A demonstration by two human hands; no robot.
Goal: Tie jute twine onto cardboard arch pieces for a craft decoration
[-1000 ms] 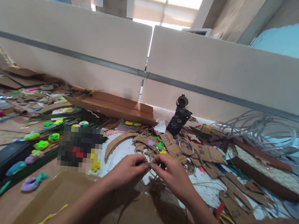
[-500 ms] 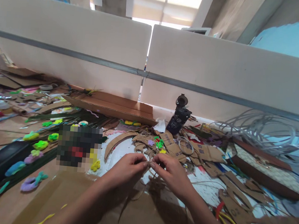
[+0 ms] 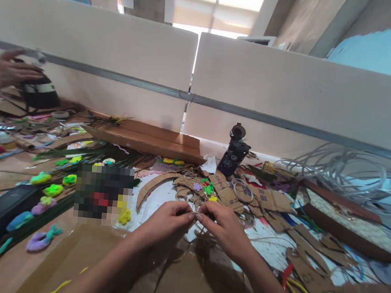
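My left hand (image 3: 175, 218) and my right hand (image 3: 221, 222) meet at the middle of the view, thumbs and index fingertips pinched together on thin brown twine (image 3: 181, 255). Loose strands of it hang below my fingers. Just beyond my hands lies a curved piece wrapped in twine (image 3: 187, 183), with a purple flower (image 3: 197, 186), a green flower (image 3: 208, 187) and a yellow flower (image 3: 213, 198) on it. An arched cardboard strip (image 3: 155, 186) rests to its left on white material.
A dark bottle (image 3: 232, 158) with its lid up stands behind. An open cardboard box (image 3: 144, 137) lies back left. Cardboard scraps and a white-brown bag (image 3: 347, 221) are right. Another person's hand (image 3: 14, 71) holds a black bottle (image 3: 41, 92) at far left.
Another person's hand with a black bottle has come into view at the upper left. My hands have stayed almost in place, and the hanging twine has shifted slightly.
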